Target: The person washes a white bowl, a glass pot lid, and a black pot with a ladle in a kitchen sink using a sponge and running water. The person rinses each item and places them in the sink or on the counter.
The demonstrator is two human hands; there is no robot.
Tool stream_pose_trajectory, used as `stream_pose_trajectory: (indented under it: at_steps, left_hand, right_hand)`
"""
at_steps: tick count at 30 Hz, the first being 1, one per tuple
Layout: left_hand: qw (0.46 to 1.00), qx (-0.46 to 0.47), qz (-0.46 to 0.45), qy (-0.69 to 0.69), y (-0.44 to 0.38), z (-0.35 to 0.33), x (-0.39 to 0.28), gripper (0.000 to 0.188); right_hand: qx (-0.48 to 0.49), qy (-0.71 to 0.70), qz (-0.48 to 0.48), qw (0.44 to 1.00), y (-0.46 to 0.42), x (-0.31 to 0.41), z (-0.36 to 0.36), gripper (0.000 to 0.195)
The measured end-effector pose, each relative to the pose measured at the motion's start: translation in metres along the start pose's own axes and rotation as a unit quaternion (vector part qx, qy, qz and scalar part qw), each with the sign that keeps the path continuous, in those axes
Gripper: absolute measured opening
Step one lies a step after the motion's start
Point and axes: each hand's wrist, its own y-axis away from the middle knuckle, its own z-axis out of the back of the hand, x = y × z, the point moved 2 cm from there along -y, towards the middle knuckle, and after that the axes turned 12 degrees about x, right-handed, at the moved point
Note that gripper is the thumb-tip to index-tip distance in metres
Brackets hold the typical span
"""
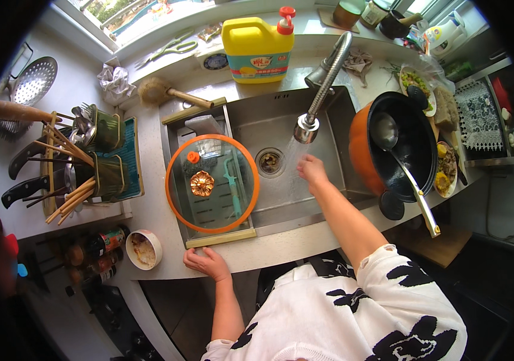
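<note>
Water sprays from the metal faucet head (306, 128) into the stainless-steel sink (293, 201). My right hand (313, 171) is under the edge of that spray, fingers loosely bent, holding nothing. To its left is the drain strainer (270, 162), with food scraps in it. My left hand (207, 262) rests on the counter's front edge, just below the sink's left side, with nothing in it. A glass pot lid (211, 203) with an orange rim and a copper-coloured flower knob lies over the sink's left section.
An orange pot (365, 153) with a dark interior and a ladle (403, 167) sits tilted at the right. Behind the sink stands a yellow detergent jug (257, 49). A bowl with food remains (144, 249) is near the left counter edge. Knives (26, 189) and chopsticks (76, 198) stand farther left.
</note>
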Motion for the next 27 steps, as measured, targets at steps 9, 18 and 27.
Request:
stream_pose_trajectory:
  at_steps: [9, 18, 27]
  left_hand:
    - [0.997, -0.006, 0.022, 0.069, 0.002, 0.005, 0.014, 0.028]
    - [0.991, -0.023, 0.002, 0.133, -0.008, 0.046, -0.022, 0.029]
    - [0.978, 0.021, -0.031, 0.204, -0.003, 0.049, -0.062, 0.029]
  right_hand:
    - [-0.053, 0.171, 0.411, 0.894, 0.074, 0.088, -0.024, 0.075]
    - [0.033, 0.128, 0.385, 0.913, 0.049, 0.126, -0.028, 0.033]
    - [0.021, 0.098, 0.498, 0.861, 0.062, 0.188, -0.056, 0.034]
